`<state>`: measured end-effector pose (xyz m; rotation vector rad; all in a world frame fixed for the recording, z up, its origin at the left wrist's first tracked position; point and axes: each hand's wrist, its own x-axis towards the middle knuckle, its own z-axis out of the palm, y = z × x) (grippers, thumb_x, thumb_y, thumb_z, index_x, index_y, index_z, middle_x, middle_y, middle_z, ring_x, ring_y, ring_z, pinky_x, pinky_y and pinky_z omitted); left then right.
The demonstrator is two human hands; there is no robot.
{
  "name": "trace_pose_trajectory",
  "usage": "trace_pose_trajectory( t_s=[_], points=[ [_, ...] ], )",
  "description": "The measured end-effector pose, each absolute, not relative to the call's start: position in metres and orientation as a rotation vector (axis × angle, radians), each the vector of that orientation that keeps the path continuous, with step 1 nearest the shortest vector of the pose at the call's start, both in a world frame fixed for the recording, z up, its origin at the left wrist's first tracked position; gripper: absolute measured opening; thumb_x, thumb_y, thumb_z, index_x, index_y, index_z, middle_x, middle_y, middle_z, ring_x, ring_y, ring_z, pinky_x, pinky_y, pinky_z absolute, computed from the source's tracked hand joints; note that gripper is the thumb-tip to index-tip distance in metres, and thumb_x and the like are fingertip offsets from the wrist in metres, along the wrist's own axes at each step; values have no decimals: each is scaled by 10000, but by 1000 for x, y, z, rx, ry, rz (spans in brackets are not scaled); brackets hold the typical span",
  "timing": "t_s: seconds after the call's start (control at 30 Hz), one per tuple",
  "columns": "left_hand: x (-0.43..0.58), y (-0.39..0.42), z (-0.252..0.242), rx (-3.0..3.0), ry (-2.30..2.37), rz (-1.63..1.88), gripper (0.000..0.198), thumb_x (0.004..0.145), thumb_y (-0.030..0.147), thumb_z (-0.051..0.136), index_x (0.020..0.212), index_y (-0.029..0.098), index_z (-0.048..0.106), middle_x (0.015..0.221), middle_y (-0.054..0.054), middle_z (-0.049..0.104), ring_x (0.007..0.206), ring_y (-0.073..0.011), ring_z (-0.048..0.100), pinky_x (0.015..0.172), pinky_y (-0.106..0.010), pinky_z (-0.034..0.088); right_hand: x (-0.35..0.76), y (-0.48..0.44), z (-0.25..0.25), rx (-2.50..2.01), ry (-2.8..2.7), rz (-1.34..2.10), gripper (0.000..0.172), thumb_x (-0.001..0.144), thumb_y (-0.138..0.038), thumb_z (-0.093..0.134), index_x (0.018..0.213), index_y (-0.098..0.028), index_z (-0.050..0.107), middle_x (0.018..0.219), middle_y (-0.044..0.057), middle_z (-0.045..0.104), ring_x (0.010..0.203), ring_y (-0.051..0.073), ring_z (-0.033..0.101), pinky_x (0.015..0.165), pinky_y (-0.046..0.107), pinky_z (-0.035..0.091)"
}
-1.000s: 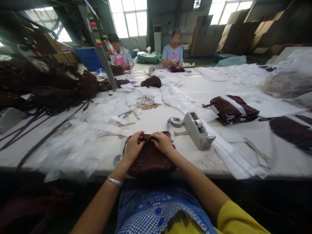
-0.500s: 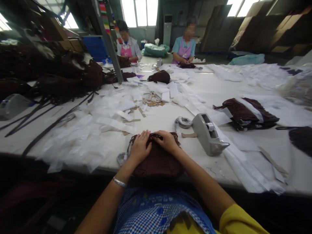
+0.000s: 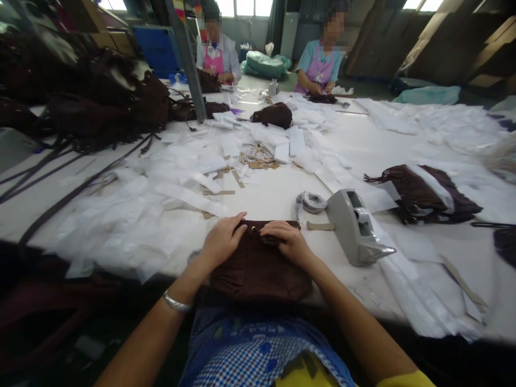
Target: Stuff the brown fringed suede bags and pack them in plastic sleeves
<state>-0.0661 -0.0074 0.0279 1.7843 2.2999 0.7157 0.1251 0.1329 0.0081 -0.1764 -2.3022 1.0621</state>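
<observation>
A dark brown handbag [image 3: 262, 274] lies flat at the table's front edge, right before my body. My left hand [image 3: 223, 239] rests on its upper left corner, fingers stretched and thumb apart. Near the top edge my right hand [image 3: 288, 240] has its fingers bent over a dark, tassel-like piece [image 3: 271, 241] of the bag. A small gold-coloured metal fitting [image 3: 253, 229] shows between the hands. Just right of the bag stands a grey tape dispenser [image 3: 357, 228], with a roll of wrapped strip [image 3: 312, 202] beside it.
White paper and plastic sheets [image 3: 121, 215] cover the left of the table [image 3: 266, 191]. Brown bags [image 3: 108, 102] are heaped far left by a metal post [image 3: 183, 59]. Folded brown bags [image 3: 423, 193] lie right. Two people [image 3: 217, 59] work across the table.
My left hand has moved slightly left, away from the fitting, and its thumb has spread. My right hand has drawn the dark piece to the right. The view has tilted down.
</observation>
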Motion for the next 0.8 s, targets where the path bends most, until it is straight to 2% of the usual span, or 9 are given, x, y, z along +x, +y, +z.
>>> trace_pose_trajectory(
  t_s=[0.07,0.13,0.23,0.37,0.43,0.5,0.6,0.67,0.8],
  points=[
    [-84,-3,44,1826,2232,567,375,992,360,410,1262,209,622,1244,-82,682,1151,-241,617,1025,-382,449,133,132,6,-84,-2366,922,490,820,18,474,1144,-274,696,1154,25,717,1143,196,606,1012,407,485],
    [-106,2,56,1855,2060,400,352,957,396,487,1215,227,656,1211,-71,698,1113,-247,632,978,-358,467,139,130,2,-65,-2392,845,526,805,42,448,1160,-269,680,1188,23,706,1160,194,599,1014,411,484],
    [-137,6,66,1790,1772,308,393,871,460,610,1196,246,663,1161,-41,715,1041,-221,650,908,-298,481,144,129,1,-110,-2473,812,498,811,52,427,1119,-247,681,1185,31,709,1122,191,628,983,406,490],
    [-152,7,74,1711,1605,384,380,800,437,699,1100,203,683,1042,-36,726,956,-197,651,863,-274,478,137,123,24,-198,-2510,761,424,853,27,429,1049,-242,692,1132,37,727,1120,205,623,993,431,463],
    [-146,7,79,1732,1584,463,342,803,416,707,1058,191,683,1016,-38,720,947,-192,645,864,-275,472,124,117,41,-250,-2450,724,347,907,-48,462,1112,-233,672,1172,60,706,1153,215,595,1026,443,440],
    [-137,7,85,1791,1558,526,307,812,396,709,1039,190,679,1011,-35,714,951,-186,640,868,-271,466,107,111,56,-278,-2486,698,233,947,-217,545,1152,-196,653,1170,104,694,1121,237,602,1005,439,453],
    [-128,4,93,1867,1496,519,247,844,350,688,1033,192,676,1009,-37,711,945,-179,642,863,-263,470,85,103,62,-239,-2700,686,287,910,-424,634,1011,-161,689,943,109,720,920,245,648,851,392,503],
    [-128,0,97,1891,1439,463,203,898,315,622,1057,201,677,1040,-50,709,983,-186,643,887,-275,474,79,100,58,-176,-2753,715,255,922,-410,627,953,-166,694,850,81,715,833,217,648,787,350,495],
    [-135,-5,102,1895,1346,381,278,990,241,452,1176,262,658,1254,-59,652,1280,-207,519,1045,-318,415,85,96,48,-102,-2622,820,208,959,-356,587,979,-172,682,854,57,714,826,178,637,805,321,465]
  ],
)
